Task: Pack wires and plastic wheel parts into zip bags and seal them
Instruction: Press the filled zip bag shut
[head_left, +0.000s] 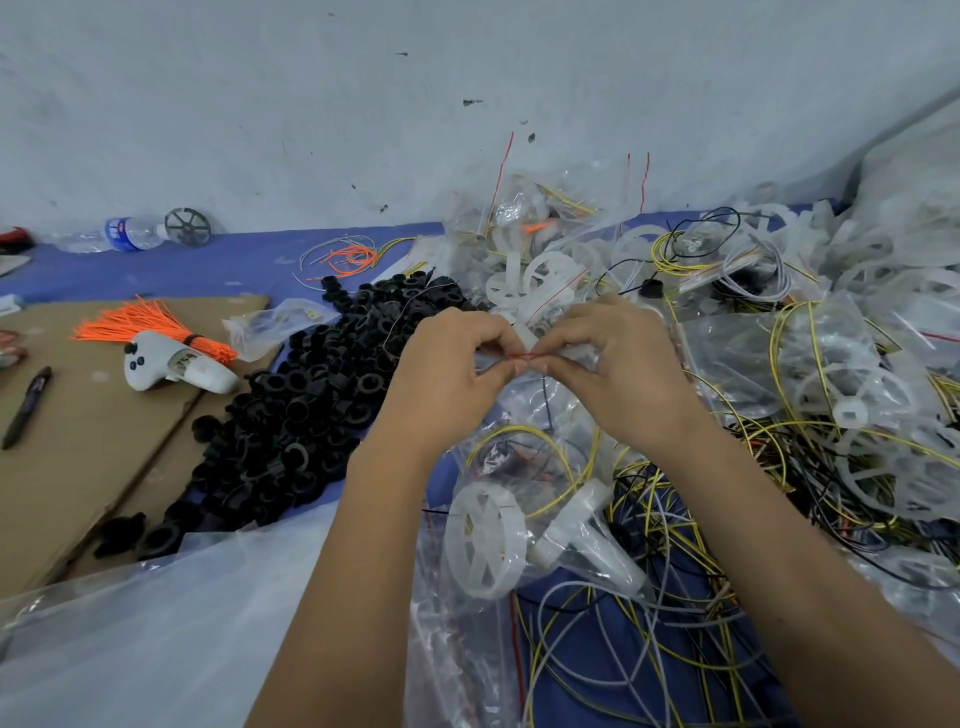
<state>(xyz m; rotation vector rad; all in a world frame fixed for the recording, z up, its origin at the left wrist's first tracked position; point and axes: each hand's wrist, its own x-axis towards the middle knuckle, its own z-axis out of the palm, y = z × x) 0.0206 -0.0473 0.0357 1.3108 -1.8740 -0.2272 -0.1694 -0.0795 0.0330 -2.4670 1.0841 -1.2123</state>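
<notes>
Backdrop: pale scuffed wall (260, 130) is rising behind a blue cloth (171, 265) that is covering the work surface, seen from the head view, the only 1 given.
Left hand: left hand (447, 364) is pinching the red-striped mouth of a clear zip bag (519, 467), thumb and forefinger pressed together at the strip.
Right hand: right hand (618, 364) is pinching the same strip just beside the left, fingers curled narrow; the 2 grips are meeting so the closure is probably being pressed shut along its length.
Bag position: it is hanging below the hands, between the forearms, held up so the contents are sagging away from the mouth.
Bag contents: 2 translucent white spoked wheels (483, 535) are lying near the bottom, with yellow wire (524, 431) looping above them.
Seal: whether the strip is fully closed cannot be told.
Finished stock: filled bags (524, 223) are piling against the wall.
Loose stock: tangled wires (665, 623) are spreading at right, within reach.
Black parts: black rings (311, 405) are heaped at left.
Cardboard: cardboard sheet (78, 441) is carrying orange ties (150, 327), a white controller (176, 369) and a pen (26, 405).
</notes>
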